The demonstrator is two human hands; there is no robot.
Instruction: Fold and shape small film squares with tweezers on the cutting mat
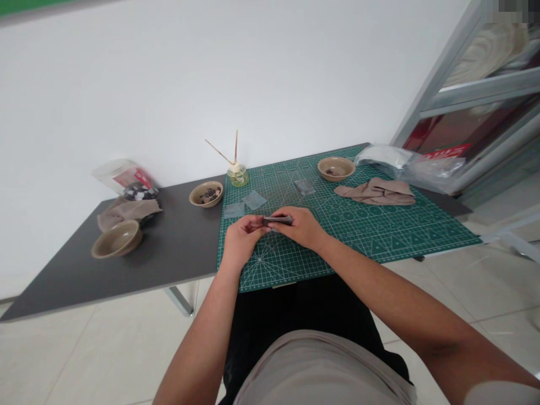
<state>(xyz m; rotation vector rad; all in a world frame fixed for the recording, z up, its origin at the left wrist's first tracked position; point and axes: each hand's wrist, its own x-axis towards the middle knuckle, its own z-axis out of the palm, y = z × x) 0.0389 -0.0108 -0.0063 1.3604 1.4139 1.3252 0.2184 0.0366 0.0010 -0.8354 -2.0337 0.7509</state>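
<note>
Two hands meet over the green cutting mat (379, 230): the left hand (240, 236) and the right hand (301, 225) both pinch a small dark grey piece (278, 220), fingers closed on its ends, held just above the mat near its front middle. A loosened pinch on either side would likely let the thin piece drop or twist out of line. Three more grey squares (254, 199) lie flat on the mat beyond the hands. Among the containers, the bowl at the mat's left edge (206, 194) holds small dark bits, the far bowl (336, 168) seems to hold only a few, and the nearer bowl on the grey table (117, 239) looks empty.
</note>
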